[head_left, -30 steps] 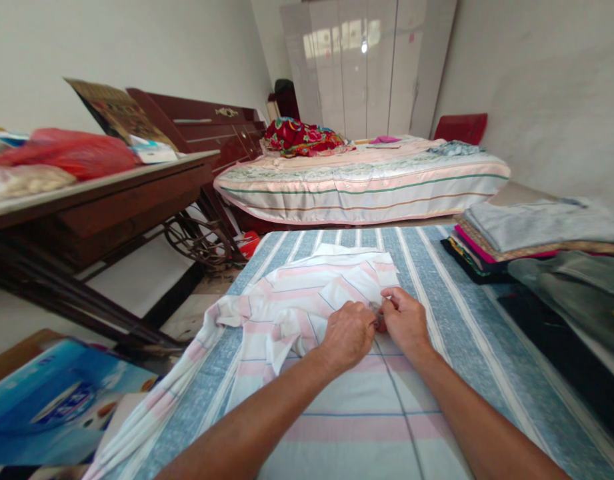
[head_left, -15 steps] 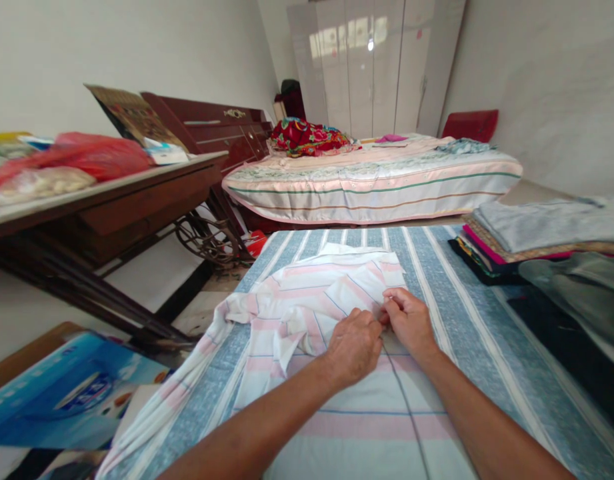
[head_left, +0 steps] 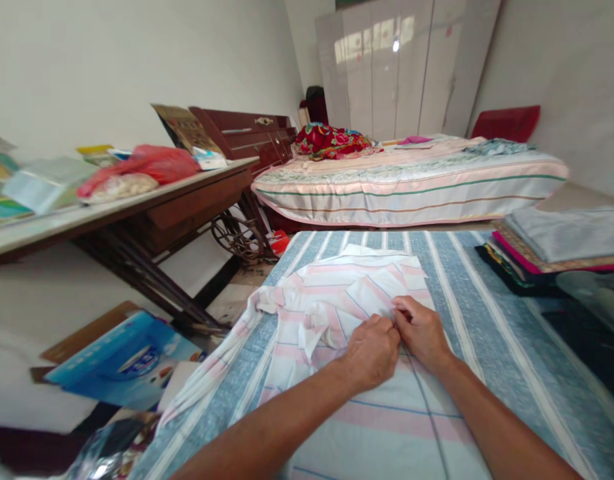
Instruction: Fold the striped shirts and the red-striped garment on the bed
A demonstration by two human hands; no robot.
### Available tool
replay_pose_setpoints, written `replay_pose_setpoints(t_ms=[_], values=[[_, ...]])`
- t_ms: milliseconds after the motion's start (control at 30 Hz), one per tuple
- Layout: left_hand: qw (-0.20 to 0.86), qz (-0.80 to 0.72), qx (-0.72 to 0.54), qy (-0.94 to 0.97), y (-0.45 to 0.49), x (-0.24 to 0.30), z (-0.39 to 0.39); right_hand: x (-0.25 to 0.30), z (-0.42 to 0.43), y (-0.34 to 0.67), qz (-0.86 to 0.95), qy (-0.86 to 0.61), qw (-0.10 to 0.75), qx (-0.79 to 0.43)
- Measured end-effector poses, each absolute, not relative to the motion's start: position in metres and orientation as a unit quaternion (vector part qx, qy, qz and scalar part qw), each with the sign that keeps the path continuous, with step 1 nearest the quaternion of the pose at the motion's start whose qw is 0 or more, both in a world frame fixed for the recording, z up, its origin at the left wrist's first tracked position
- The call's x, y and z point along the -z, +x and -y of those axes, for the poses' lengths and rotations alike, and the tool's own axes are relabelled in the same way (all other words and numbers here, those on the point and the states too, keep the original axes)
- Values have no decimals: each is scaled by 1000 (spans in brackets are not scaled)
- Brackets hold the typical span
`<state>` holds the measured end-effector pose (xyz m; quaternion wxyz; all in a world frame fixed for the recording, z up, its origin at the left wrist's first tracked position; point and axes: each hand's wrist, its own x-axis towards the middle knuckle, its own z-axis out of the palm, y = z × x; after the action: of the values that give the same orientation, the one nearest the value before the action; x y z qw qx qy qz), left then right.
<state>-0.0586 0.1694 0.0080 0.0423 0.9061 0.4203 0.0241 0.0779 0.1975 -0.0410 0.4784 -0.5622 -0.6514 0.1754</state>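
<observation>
Pinches the front edge of a pink-striped shirt (head_left: 331, 300) with left hand (head_left: 371, 353) and right hand (head_left: 423, 330), both clamped on the fabric, knuckles touching; reaches in with both forearms from the near edge; works with the shirt spread on a counter (head_left: 467, 293) under a blue striped cover, collar end away, one sleeve trailing off the left side; at right on the same counter, well apart from the hands, a stack (head_left: 551, 247) of folded clothes; on the floor at left, a blue box (head_left: 121, 360); above it, a wooden counter (head_left: 187, 200) bearing a red bag (head_left: 151, 163) and packets; beyond, a bed (head_left: 411, 190) in striped sheets with a red flowered bundle (head_left: 331, 140) at its head; behind that, a glossy wardrobe (head_left: 401, 73).
</observation>
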Motion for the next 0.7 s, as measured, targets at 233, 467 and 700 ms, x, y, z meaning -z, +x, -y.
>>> replay_pose_setpoints(t_ms=[233,467,700], values=[[38,-412,-57,909,-70,-15,-152,52,-198,80,672,-563,459,-147],[-23,-503,-67,861,-104,-29,-121,51,-194,79,686,-550,462,-114],[-47,-602,-53,795,-137,-32,-93,47,-192,78,748,-515,419,23]])
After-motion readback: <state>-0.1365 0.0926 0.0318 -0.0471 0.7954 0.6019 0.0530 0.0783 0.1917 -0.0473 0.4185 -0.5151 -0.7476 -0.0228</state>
